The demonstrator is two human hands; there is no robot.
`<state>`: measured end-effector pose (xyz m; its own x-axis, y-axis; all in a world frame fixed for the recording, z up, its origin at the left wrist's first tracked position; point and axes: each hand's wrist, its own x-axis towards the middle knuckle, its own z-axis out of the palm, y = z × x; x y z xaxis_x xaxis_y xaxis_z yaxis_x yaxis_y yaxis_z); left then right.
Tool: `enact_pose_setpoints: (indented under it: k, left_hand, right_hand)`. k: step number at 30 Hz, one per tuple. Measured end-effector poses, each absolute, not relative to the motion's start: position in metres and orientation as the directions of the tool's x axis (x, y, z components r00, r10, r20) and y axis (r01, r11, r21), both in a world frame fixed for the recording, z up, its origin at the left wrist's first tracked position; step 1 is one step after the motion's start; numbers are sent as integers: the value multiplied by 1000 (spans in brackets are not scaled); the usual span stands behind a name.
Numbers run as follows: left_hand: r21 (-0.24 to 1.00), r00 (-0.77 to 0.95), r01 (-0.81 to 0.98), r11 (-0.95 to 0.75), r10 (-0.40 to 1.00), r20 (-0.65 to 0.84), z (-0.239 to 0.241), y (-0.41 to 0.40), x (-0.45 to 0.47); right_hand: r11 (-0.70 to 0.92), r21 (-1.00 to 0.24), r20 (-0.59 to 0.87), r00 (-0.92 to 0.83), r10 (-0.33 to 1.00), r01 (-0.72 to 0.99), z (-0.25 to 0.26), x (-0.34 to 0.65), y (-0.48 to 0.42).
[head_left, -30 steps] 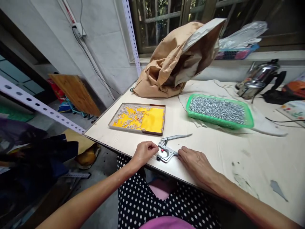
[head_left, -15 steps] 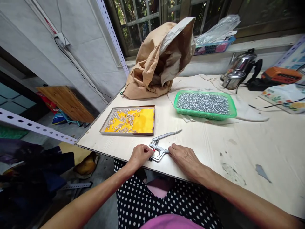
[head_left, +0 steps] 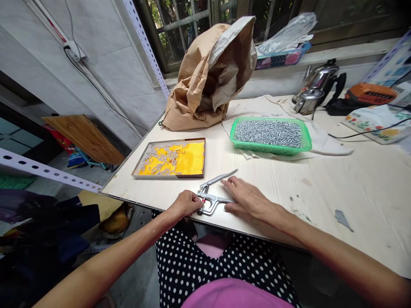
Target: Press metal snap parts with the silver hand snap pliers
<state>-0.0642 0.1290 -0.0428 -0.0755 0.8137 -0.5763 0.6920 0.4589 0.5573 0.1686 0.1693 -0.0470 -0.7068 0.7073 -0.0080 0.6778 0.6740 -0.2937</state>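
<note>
Left hand (head_left: 185, 205) stays pinched at the pliers' (head_left: 209, 199) head by the table (head_left: 276, 184) edge; right hand (head_left: 245, 199) has slid forward, fingers now spread flat over the lower handle

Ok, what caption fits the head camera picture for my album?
The left hand and right hand touch metal pliers at the table edge, yellow tray and green basket behind.

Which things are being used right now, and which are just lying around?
In use: the metal hand press, with the left hand at its head and the right hand resting on its handle; probably the yellow tray and green basket of small metal pieces.
Lying about: the brown paper sack, the kettle, the orange tool, the white cloth.
</note>
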Motion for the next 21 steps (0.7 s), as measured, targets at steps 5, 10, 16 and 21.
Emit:
enact_pose_setpoints:
  k: [5,10,16,21]
  left_hand:
    - [564,-65,703,433,829,-555,-43,125,-66]
    - [582,-63,697,418,845,-531,-44,121,-67]
    - [554,-111,710,434,846,-522,-44,121,-65]
    - [488,-120,799,352,888,-445,-41,111,-64]
  right_hand:
    - [708,-232,-128,-742,658,667,-49,170,207]
    - [726,-217,-158,-757,634,653,-46,163,206]
    - [752,-170,-92,-770,632,637,-40,161,192]
    - [743,-202,-62,-765,641,638,-42,160,184]
